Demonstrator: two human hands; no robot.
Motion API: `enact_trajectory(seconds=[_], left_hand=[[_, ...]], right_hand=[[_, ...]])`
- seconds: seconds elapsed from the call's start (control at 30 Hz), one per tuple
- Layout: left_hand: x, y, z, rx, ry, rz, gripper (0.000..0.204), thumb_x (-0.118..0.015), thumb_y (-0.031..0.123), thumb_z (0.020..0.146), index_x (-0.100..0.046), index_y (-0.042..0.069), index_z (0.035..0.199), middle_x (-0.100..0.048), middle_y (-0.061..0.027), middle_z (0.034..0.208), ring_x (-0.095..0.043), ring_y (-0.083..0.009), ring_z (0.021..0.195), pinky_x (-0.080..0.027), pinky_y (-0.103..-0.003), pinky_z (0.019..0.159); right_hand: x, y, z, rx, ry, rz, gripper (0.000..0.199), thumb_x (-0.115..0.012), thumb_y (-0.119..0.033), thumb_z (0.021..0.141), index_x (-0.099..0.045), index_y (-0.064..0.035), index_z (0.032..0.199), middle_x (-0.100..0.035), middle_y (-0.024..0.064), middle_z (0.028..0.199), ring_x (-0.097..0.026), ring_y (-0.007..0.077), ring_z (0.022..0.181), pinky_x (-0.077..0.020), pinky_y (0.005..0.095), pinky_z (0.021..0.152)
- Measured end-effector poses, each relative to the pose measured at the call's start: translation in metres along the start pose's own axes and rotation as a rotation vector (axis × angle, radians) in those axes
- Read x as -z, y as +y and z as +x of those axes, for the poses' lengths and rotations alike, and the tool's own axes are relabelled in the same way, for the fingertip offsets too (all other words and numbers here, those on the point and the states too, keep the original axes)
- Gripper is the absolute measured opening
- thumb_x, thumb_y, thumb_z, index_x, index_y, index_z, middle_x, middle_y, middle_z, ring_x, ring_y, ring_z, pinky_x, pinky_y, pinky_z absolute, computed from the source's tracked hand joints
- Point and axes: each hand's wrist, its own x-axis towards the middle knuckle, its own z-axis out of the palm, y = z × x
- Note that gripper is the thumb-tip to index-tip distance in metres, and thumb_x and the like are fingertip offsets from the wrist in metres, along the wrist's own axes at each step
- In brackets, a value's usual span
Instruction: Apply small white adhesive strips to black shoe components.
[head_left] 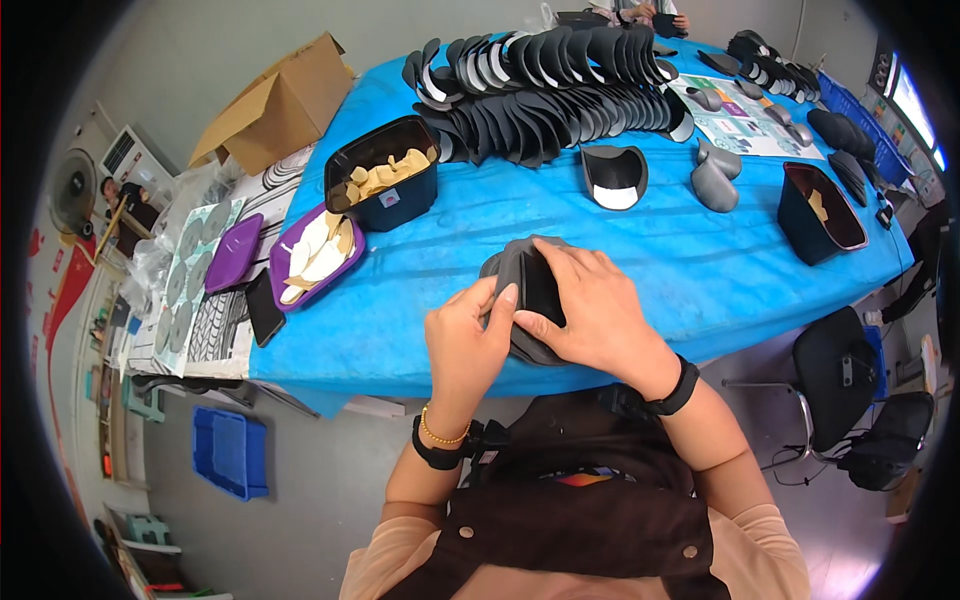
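Observation:
A dark grey, curved, cup-like soft piece [541, 285] is held between my two hands near the front edge of the table. My left hand [466, 338] grips its left side, with thumb and fingers pinched on the rim. My right hand [603, 312] wraps the right side, fingers over the far edge and thumb pressed on the near edge. Its inside looks black; part of its outline is hidden by my fingers. Beyond my hands lies a similar curved piece [614, 172] with a white patch. Grey rounded forms [714, 185] lie to its right.
Long rows of stacked dark curved pieces [540, 122] fill the table's far side. At left stand a black bin [385, 205] of tan pieces, a purple tray [352, 262] of pale pieces and a cardboard box [275, 112]. Another black bin [815, 225] stands right. A person's hands [640, 14] work opposite.

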Motion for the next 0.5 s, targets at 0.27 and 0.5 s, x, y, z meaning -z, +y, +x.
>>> enact_trajectory(seconds=[0.27, 0.5], left_hand=[[-0.004, -0.007, -0.002, 0.007, -0.024, -0.006, 0.017, -0.062, 0.013, 0.094, -0.065, -0.003, 0.089, -0.042, -0.0062, 0.054, -0.036, -0.0103, 0.049, -0.03, -0.029, 0.046], [-0.005, -0.02, -0.003, 0.142, 0.032, -0.188, 0.021, -0.061, 0.015, 0.095, -0.067, -0.005, 0.096, -0.04, 0.0041, 0.055, -0.032, -0.0011, 0.055, -0.027, -0.024, 0.047]], right_hand=[[-0.003, 0.004, 0.001, 0.127, 0.065, 0.06, 0.068, -0.064, -0.043, 0.085, -0.048, 0.0037, 0.133, -0.062, 0.0204, 0.116, -0.058, 0.0358, 0.108, -0.0425, 0.0442, 0.096], [-0.011, 0.007, 0.003, 0.111, 0.169, 0.1, 0.061, -0.058, -0.037, 0.086, -0.049, 0.0025, 0.132, -0.062, 0.0215, 0.112, -0.06, 0.0382, 0.101, -0.046, 0.0455, 0.091]])
